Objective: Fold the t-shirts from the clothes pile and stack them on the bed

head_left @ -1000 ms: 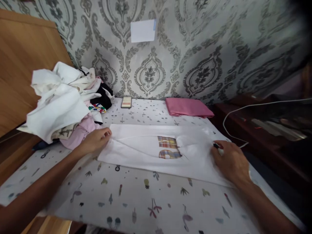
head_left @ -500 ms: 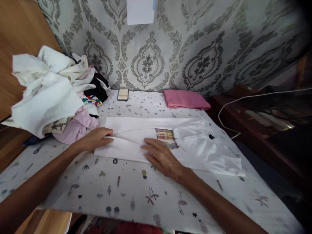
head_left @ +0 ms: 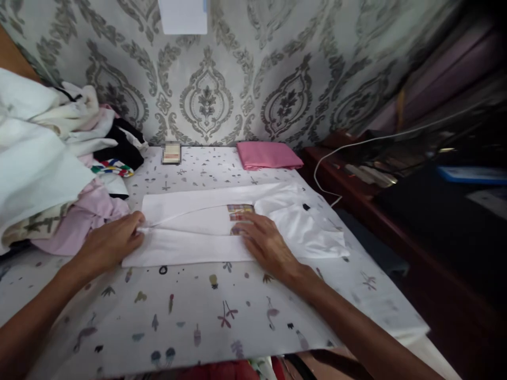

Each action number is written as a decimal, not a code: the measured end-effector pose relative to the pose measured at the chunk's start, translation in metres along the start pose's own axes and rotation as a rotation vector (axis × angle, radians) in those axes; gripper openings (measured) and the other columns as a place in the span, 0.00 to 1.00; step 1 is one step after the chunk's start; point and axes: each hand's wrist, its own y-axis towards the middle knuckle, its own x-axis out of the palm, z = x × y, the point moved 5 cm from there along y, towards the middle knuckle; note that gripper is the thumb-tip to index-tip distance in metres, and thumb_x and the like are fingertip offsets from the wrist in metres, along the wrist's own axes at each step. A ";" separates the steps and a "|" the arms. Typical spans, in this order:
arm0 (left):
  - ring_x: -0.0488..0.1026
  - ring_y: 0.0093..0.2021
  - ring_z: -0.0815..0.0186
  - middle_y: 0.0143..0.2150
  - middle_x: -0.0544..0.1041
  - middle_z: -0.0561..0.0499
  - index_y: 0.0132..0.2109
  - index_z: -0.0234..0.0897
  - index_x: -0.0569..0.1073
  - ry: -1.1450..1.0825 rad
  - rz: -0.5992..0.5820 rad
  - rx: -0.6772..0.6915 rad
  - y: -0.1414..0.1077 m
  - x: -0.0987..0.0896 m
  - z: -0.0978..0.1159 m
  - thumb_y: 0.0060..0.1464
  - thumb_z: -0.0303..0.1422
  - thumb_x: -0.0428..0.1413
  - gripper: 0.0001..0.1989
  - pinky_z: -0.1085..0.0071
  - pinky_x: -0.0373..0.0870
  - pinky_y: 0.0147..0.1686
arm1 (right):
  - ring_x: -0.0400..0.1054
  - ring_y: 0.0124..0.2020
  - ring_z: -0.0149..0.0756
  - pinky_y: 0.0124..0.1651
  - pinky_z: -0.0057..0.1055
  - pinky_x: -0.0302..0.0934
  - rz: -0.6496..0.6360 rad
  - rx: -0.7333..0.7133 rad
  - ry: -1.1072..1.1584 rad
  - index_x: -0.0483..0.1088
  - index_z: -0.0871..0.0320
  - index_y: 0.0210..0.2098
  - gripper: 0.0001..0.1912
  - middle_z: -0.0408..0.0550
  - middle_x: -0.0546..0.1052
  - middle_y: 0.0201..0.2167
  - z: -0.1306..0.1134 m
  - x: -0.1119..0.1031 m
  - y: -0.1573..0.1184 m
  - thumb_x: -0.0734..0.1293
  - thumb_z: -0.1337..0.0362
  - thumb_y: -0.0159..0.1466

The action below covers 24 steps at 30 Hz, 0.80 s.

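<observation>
A white garment (head_left: 190, 249) lies folded lengthwise on the patterned sheet (head_left: 178, 311), its two long edges turned in towards the middle. A plaid patch (head_left: 237, 212) shows between the folds, and the cloth is crumpled at its right end. My left hand (head_left: 119, 240) pinches the garment's left end between thumb and fingers. Over the plaid patch, my right hand (head_left: 263, 240) rests with its fingers spread on the cloth, partly covering the patch.
A heap of mixed clothes (head_left: 43, 153) rises at the left. Against the patterned wall are a small blurred box (head_left: 171, 153) and a folded pink cloth (head_left: 269, 154). To the right stands a dark wooden surface (head_left: 356, 195) with a white cable (head_left: 356, 144).
The view has swung to the right. My right hand has slid right along the garment onto the plaid patch. The left hand's fingers have closed on the garment's left end.
</observation>
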 end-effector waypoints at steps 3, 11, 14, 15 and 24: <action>0.71 0.51 0.47 0.51 0.74 0.40 0.53 0.39 0.68 0.104 0.160 0.113 -0.006 -0.011 0.020 0.61 0.42 0.41 0.21 0.56 0.68 0.43 | 0.62 0.64 0.49 0.62 0.54 0.62 0.088 0.190 -0.046 0.68 0.55 0.59 0.19 0.58 0.68 0.63 0.029 -0.025 -0.028 0.58 0.65 0.70; 0.71 0.55 0.57 0.57 0.72 0.47 0.54 0.43 0.69 -0.232 -0.056 0.743 0.037 0.006 0.156 0.65 0.40 0.44 0.16 0.63 0.68 0.54 | 0.71 0.49 0.47 0.52 0.47 0.67 0.375 0.719 -0.160 0.72 0.58 0.52 0.18 0.58 0.74 0.49 0.070 -0.086 -0.124 0.58 0.64 0.67; 0.70 0.57 0.58 0.57 0.73 0.45 0.54 0.40 0.69 -0.270 -0.065 0.935 0.057 0.019 0.222 0.66 0.35 0.43 0.15 0.60 0.67 0.56 | 0.72 0.43 0.45 0.48 0.43 0.67 0.410 0.821 -0.141 0.73 0.58 0.49 0.18 0.56 0.76 0.45 0.079 -0.095 -0.142 0.56 0.64 0.66; 0.70 0.56 0.58 0.56 0.73 0.45 0.54 0.40 0.69 -0.275 -0.051 0.986 0.062 0.024 0.242 0.66 0.33 0.43 0.15 0.60 0.68 0.55 | 0.71 0.42 0.44 0.47 0.42 0.67 0.409 0.841 -0.130 0.73 0.58 0.48 0.18 0.56 0.76 0.44 0.083 -0.096 -0.144 0.56 0.64 0.66; 0.65 0.65 0.59 0.63 0.70 0.42 0.58 0.38 0.69 -0.189 0.071 1.236 0.071 0.061 0.347 0.67 0.29 0.45 0.16 0.59 0.63 0.64 | 0.67 0.29 0.37 0.35 0.33 0.58 0.233 0.978 -0.081 0.72 0.55 0.41 0.10 0.45 0.76 0.31 0.099 -0.096 -0.138 0.63 0.60 0.61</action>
